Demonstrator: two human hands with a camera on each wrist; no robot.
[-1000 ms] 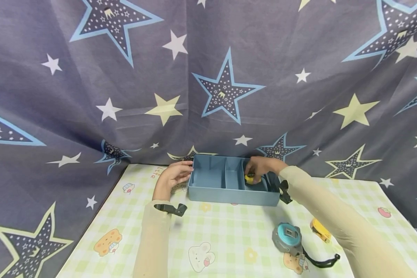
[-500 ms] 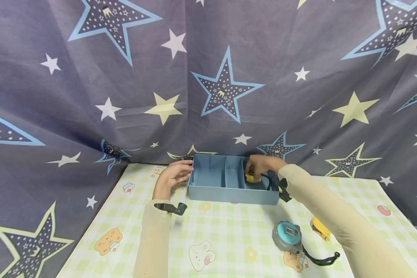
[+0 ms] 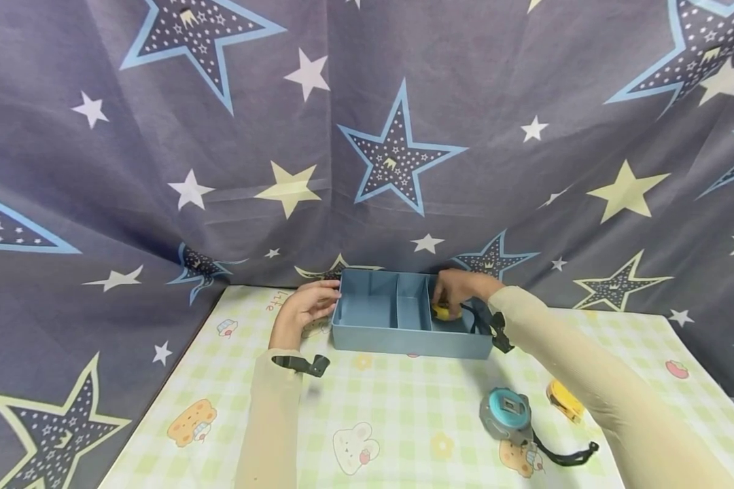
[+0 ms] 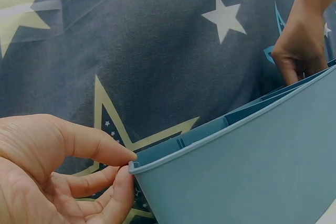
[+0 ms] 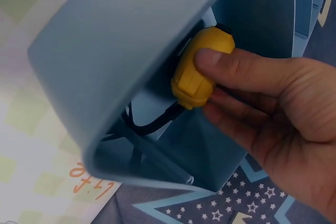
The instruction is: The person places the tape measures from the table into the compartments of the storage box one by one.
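Note:
A blue-grey divided box [image 3: 404,341] stands at the back of the table. My left hand [image 3: 308,309] is at its left end; in the left wrist view, the fingertips [image 4: 123,158] pinch the rim at the corner. My right hand [image 3: 459,286] reaches down into the right compartment. There it holds a yellow tape measure [image 5: 202,66] with a black strap [image 5: 157,124], thumb on the near face and fingers behind. From the head view, the hand hides most of this tape measure.
A teal and grey tape measure [image 3: 506,414] with a black wrist strap [image 3: 565,458] lies on the checked tablecloth [image 3: 269,435], front right. Beside it, near my right sleeve, is a small yellow object [image 3: 565,401]. A star-patterned curtain [image 3: 391,224] hangs right behind the box.
Almost nothing differs. The yellow tape measure sits slightly lower under my right hand, and its black strap now hangs loose inside the compartment. My left hand stays at the box's end.

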